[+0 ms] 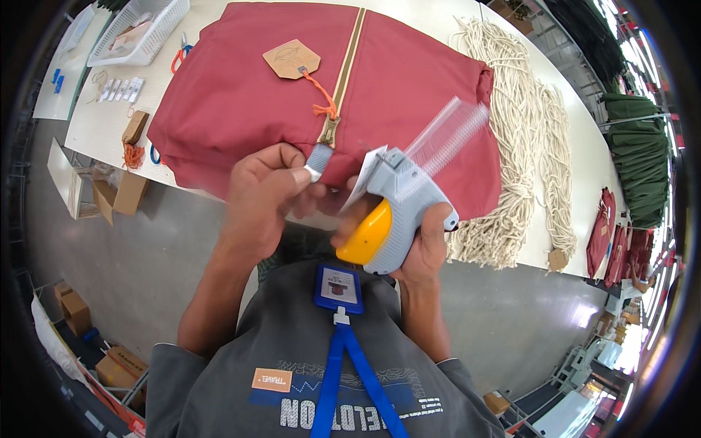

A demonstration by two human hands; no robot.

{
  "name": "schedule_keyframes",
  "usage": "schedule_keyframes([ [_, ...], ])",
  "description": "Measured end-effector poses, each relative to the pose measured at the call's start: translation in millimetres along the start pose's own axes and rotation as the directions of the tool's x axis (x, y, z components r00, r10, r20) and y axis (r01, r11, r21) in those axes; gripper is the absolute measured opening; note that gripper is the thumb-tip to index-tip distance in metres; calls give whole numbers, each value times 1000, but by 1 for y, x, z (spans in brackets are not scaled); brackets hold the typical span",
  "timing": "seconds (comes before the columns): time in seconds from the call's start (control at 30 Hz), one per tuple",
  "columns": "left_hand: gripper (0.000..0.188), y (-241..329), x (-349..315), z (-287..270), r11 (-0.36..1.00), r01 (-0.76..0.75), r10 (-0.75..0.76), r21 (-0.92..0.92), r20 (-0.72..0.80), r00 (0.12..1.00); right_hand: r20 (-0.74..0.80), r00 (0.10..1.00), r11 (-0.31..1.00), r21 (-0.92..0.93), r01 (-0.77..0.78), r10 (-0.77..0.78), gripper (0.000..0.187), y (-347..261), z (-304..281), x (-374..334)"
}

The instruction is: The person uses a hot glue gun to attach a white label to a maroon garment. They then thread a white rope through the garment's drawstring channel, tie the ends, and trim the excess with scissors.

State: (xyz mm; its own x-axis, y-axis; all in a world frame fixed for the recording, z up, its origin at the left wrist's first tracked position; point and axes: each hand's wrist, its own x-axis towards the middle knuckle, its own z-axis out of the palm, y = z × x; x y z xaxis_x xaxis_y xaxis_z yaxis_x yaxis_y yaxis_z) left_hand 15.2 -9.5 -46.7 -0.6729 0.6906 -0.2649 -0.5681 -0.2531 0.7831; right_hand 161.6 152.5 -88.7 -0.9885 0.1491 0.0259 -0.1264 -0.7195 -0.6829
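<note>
Over the far side: white table (591, 197), its right edge looking curved. Red bag (248, 95) lies on it, near edge at the hands; brown zipper (349, 66) runs far to near down its face. Right of the bag, long bundle of off-white rope (504, 146); narrower rope bundle (558, 160) just right of that. Far left, white plastic basket (164, 33), contents too small to make out. Tagging gun (412, 212), grey with yellow trigger (369, 233), sits in front of the bag's near right part, clear comb of fasteners (453, 135) sticking out far and right. Right hand (427, 252) is wrapped round its handle, thumb on the right side, other fingers blurred over by the trigger; can't tell if it's squeezed. Left hand (266, 186), left of the gun, has thumb and index pinching the white end of a short grey strap (318, 159) at the zipper's near end; other fingers partly hidden. White card (363, 179) sits tilted by the gun's nose; can't tell if it's pierced. Tan tag (290, 58) lies on the bag left of the zipper, orange cord (318, 91) running from it to the zipper pull (330, 131).
</note>
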Motion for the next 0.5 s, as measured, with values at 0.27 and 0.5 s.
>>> schedule_keyframes([
  [0.27,11,-2,-2,1,956,-46,85,291,-121,989,-8,998,998,25,58,-57,91,4,-25,27],
  [0.5,35,-15,-13,3,502,-453,581,736,101,807,115,991,995,84,61,-71,96,3,-34,19],
])
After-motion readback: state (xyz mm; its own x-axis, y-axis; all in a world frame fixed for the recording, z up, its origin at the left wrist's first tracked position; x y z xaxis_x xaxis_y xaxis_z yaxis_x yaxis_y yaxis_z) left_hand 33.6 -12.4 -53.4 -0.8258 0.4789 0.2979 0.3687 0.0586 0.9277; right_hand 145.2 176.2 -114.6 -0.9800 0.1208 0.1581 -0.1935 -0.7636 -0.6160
